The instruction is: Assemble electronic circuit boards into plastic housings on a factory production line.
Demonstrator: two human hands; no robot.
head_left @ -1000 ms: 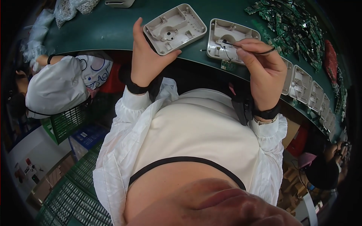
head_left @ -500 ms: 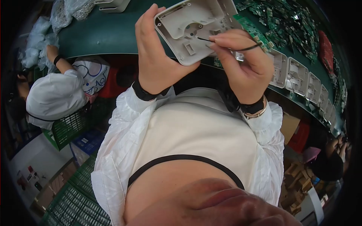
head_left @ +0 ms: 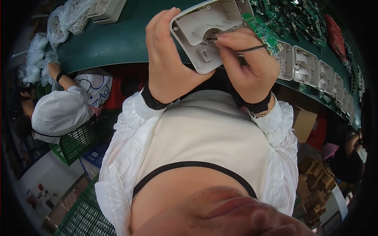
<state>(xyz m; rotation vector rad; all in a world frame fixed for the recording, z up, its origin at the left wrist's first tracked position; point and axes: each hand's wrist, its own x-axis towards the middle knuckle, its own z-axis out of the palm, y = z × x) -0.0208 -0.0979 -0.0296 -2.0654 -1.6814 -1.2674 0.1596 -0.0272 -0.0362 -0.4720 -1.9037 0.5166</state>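
Note:
My left hand (head_left: pixel 165 59) grips a light grey plastic housing (head_left: pixel 193 29) by its left side and near edge, tilting its hollow inside towards me. Ribs, screw posts and a round recess show within it. Thumb and forefinger of my right hand (head_left: pixel 252 67) pinch a thin black wire (head_left: pixel 252 49), whose tip reaches into the housing beside the round recess. Its other end runs to a green circuit board (head_left: pixel 262 33), which sits above the back of my right hand, over the housing's right side. My fingers partly cover the recess, so whether the wire enters a hole is hidden.
Loose green circuit boards (head_left: pixel 291 17) lie heaped at the far right, near a red bag (head_left: pixel 334 33). Similar housings (head_left: pixel 305 65) line the bench's right edge. Clear bags (head_left: pixel 75 17) and stacked housings (head_left: pixel 106 11) stand far left. A person in a white cap (head_left: pixel 59 106) is on the left.
The housing has shifted slightly right and down in my left hand. My right hand has moved up and inward, bringing the wire's tip closer to the round recess.

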